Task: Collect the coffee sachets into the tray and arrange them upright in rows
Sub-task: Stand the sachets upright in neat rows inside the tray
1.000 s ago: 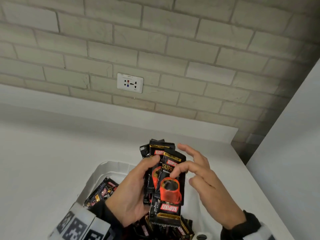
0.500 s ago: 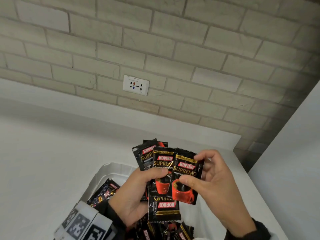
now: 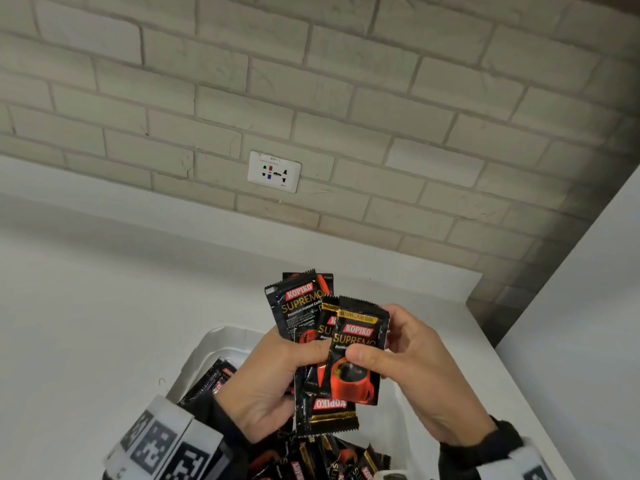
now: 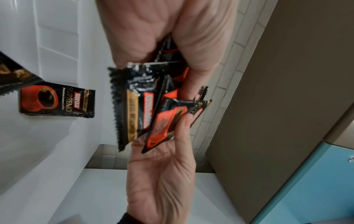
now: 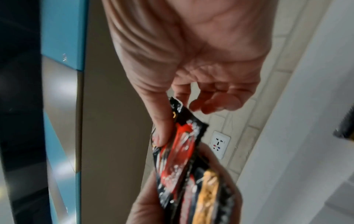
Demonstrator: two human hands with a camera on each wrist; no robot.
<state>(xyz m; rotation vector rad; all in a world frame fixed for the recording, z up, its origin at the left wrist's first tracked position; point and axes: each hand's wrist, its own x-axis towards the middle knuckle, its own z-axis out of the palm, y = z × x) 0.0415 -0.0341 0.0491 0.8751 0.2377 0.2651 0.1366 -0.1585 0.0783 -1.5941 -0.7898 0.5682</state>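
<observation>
I hold a fanned bunch of black and red coffee sachets (image 3: 304, 306) above the white tray (image 3: 211, 344). My left hand (image 3: 277, 379) grips the bunch from the left, thumb on its front. My right hand (image 3: 398, 355) pinches the front sachet (image 3: 356, 372), upright with its label facing me, between thumb and fingers. One sachet (image 3: 329, 414) in the bunch hangs upside down. In the left wrist view the bunch (image 4: 145, 103) sits between both hands, and a single sachet (image 4: 57, 103) lies flat in the tray. The right wrist view shows the pinched sachet (image 5: 180, 151), blurred.
Loose sachets (image 3: 322, 459) lie piled in the tray's near end, with more along its left side (image 3: 207, 382). The tray sits on a white counter (image 3: 86, 323) against a brick wall with a socket (image 3: 274, 171). A white panel (image 3: 588, 306) rises at the right.
My right hand went from open fingers to pinching the front sachet, then slid it left onto the bunch, overlapping the others. The view has tilted slightly.
</observation>
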